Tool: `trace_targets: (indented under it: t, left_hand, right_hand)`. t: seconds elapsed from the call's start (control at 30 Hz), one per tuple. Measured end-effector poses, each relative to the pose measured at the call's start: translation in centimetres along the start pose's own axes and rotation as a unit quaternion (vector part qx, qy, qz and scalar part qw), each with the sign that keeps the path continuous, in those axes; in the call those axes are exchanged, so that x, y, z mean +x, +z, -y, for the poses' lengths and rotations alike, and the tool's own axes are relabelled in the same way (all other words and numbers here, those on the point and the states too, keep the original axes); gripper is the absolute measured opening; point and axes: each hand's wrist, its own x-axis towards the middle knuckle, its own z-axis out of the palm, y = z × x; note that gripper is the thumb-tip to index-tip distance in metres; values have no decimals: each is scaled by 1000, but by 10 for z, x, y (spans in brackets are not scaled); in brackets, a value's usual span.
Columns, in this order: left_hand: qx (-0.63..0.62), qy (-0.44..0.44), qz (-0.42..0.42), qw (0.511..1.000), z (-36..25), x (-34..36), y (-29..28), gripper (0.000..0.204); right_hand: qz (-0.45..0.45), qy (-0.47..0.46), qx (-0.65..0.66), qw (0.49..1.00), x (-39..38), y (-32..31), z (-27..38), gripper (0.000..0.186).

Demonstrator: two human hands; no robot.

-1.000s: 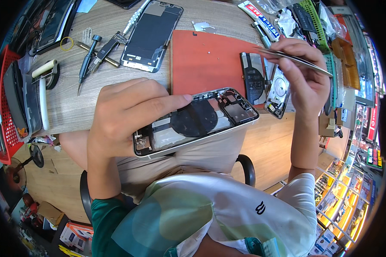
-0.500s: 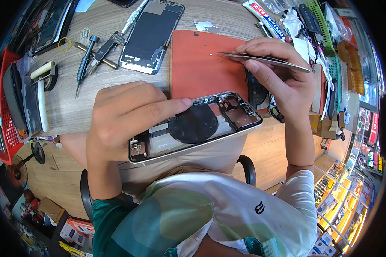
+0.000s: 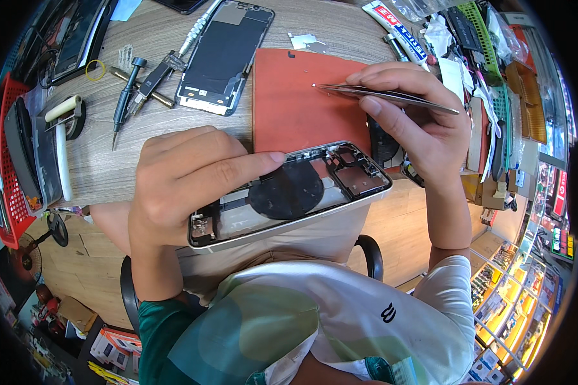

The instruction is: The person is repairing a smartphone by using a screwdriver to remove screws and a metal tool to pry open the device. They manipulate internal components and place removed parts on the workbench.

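Metal-framed phone shell (image 3: 295,192), opened, sits at six o'clock of the red mat (image 3: 295,109), gripped by the left hand (image 3: 186,179). Right hand (image 3: 417,122) pinches tweezers (image 3: 385,96). Looks light, stiff, fragile inside; best held by its edges.

At frame centre the left hand (image 3: 186,179) holds an opened phone housing (image 3: 289,192); at upper right the right hand (image 3: 417,122) pinches tweezers (image 3: 385,96) over a red mat (image 3: 295,102).

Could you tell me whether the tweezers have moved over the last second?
Yes. The tweezers in the right hand swung left; their tip now sits over the red mat.
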Motion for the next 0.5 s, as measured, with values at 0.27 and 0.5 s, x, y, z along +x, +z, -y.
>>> trace_targets:
  t: [0.27, 0.5]
  left_hand:
    - [0, -8, -1, 1000, -2, 1, -1, 42]
    - [-8, -11, 0, 1000, -3, 1, -1, 41]
  right_hand:
    - [3, -16, -28, 999, 4, 1, -1, 20]
    - [6, -8, -24, 1000, 4, 3, -2, 20]
